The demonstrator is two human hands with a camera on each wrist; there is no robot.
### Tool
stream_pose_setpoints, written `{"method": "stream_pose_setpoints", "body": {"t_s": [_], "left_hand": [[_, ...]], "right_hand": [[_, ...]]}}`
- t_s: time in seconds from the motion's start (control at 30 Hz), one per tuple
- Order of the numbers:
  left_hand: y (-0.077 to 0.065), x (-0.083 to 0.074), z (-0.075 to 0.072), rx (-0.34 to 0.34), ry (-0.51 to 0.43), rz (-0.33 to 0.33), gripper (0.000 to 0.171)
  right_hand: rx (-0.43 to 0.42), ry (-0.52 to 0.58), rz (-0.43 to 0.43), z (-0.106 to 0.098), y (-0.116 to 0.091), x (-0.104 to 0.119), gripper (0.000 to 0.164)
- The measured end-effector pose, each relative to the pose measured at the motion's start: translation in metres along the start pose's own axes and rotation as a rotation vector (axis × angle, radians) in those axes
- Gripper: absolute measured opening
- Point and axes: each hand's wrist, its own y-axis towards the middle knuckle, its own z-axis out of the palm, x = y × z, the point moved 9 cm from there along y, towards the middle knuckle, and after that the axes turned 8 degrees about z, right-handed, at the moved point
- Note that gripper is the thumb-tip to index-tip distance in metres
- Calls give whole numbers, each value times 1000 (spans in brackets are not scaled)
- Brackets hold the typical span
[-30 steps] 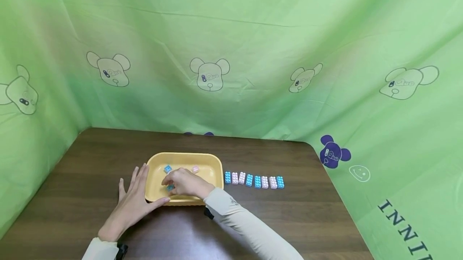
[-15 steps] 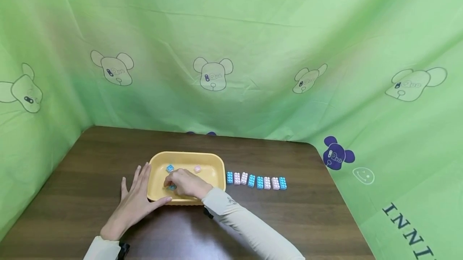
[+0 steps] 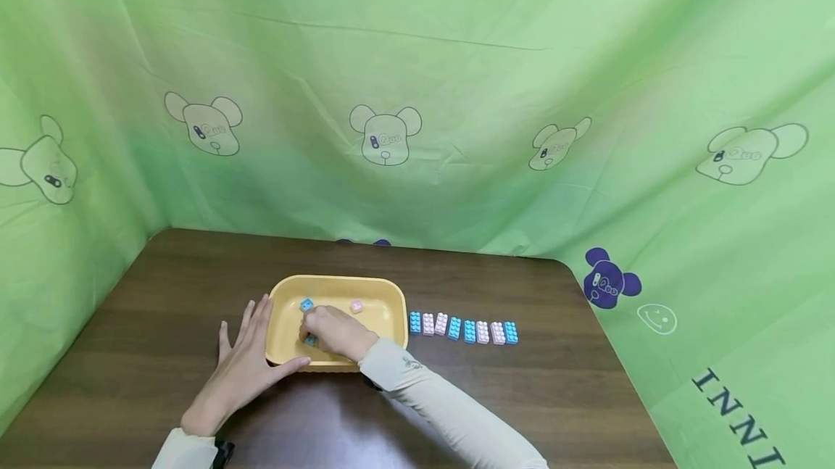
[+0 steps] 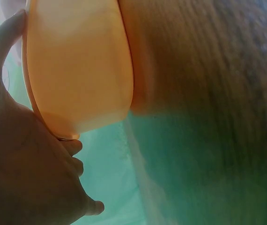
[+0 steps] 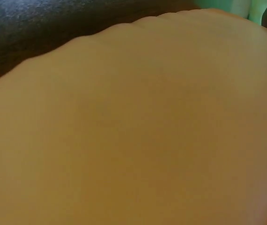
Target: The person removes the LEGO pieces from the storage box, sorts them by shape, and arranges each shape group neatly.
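Observation:
A yellow tray (image 3: 381, 288) lies on the table. My left hand (image 3: 244, 364) rests against its left end, fingers straight along the outside and thumb on the front rim. In the left wrist view, that hand (image 4: 25, 154) touches the tray wall (image 4: 79, 70). My right hand (image 3: 335, 330) reaches into the tray, its fingers curled round a small blue toy brick (image 3: 310, 340) that they partly hide. Behind them on the tray floor lie another small blue brick (image 3: 306, 304) and a pale pink brick (image 3: 356, 306). The right wrist view shows mostly a blurred tan surface.
To the right of the tray, several longer blue and pink bricks (image 3: 470, 331) stand side by side in a slightly uneven row on the brown wooden table (image 3: 522, 396). A green curtain (image 3: 443, 56) with bear-head prints encloses the table's back and sides.
The right hand's fingers have drawn in slightly to the right, closer round the small blue brick. The left hand keeps its place on the tray. The head view has shifted a little.

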Motion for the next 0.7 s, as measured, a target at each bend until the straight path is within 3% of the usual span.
{"method": "stream_pose_setpoints", "body": {"t_s": [0.23,0.5,0.7], "left_hand": [[-1,0,1,-9,0,6,124],[-3,1,1,-26,15,12,125],[-1,0,1,-23,12,11,125]], "right_hand": [[-19,-20,47,0,0,-3,20],[-94,-111,38,-1,-4,2,16],[-99,-111,34,-3,-4,2,18]]}}
